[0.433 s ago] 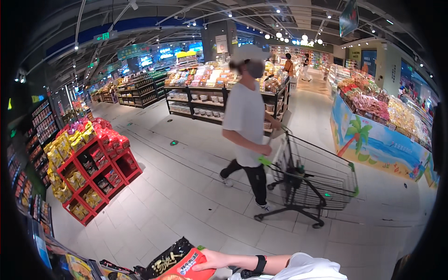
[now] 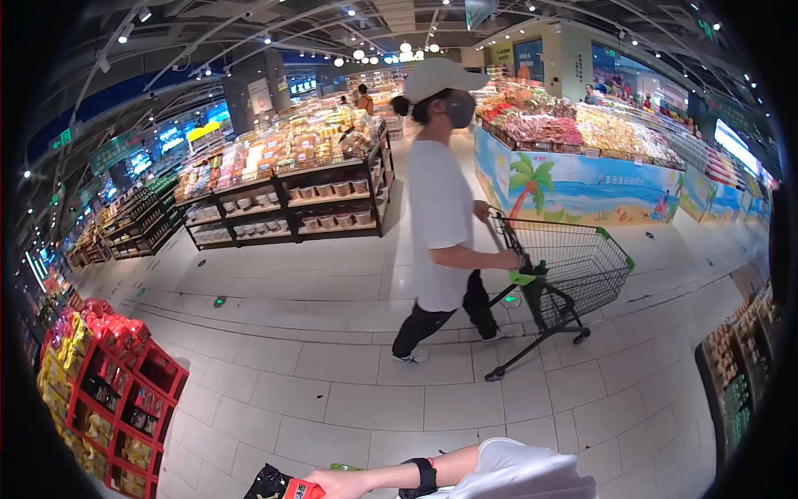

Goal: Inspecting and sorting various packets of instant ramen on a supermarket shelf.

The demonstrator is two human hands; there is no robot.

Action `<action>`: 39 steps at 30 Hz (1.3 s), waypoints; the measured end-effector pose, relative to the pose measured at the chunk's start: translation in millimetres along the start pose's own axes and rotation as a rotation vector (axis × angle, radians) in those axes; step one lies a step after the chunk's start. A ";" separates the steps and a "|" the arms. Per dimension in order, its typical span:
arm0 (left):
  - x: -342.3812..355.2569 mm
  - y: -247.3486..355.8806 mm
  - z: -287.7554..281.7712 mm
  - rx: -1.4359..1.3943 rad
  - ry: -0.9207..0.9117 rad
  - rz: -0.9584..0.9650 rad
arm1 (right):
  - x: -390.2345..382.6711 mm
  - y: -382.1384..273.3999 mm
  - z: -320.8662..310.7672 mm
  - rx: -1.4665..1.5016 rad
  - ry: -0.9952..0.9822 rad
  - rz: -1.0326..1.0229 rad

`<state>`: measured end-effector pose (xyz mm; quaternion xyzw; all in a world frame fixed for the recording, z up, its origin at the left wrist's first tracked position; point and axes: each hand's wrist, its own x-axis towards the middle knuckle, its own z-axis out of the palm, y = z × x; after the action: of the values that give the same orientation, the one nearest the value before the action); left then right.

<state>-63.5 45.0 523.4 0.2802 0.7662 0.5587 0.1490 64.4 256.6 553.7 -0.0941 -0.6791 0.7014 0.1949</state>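
Observation:
My right hand (image 2: 332,482) reaches in from the lower right at the bottom edge, fingers closed on a black and red package (image 2: 295,486), partly cut off by the frame. A black band (image 2: 424,472) is on my wrist, below a white sleeve (image 2: 524,466). A small green object (image 2: 345,466) shows just behind the hand; I cannot make out what it is. My left hand is not in view.
A person in cap and mask (image 2: 440,208) walks rightward pushing a wire cart (image 2: 573,266) across the tiled floor. A red snack display (image 2: 162,374) stands left, dark shelves (image 2: 731,374) right, food displays (image 2: 278,224) and a beach-print counter (image 2: 573,191) behind. Other shoppers (image 2: 364,100) are distant.
My view has turned rightward, so the displays sit further left. The package and my hand are lower and more cropped. The person with the cart has walked on to the right.

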 end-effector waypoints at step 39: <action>-33.7 43.1 -18.9 -0.852 -0.044 0.008 | 34.1 -2.0 22.6 0.885 -0.075 0.124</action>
<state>-35.5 19.8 567.3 0.2083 0.4624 0.8199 0.2656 24.9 249.6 561.5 -0.0167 -0.3131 0.9378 0.1493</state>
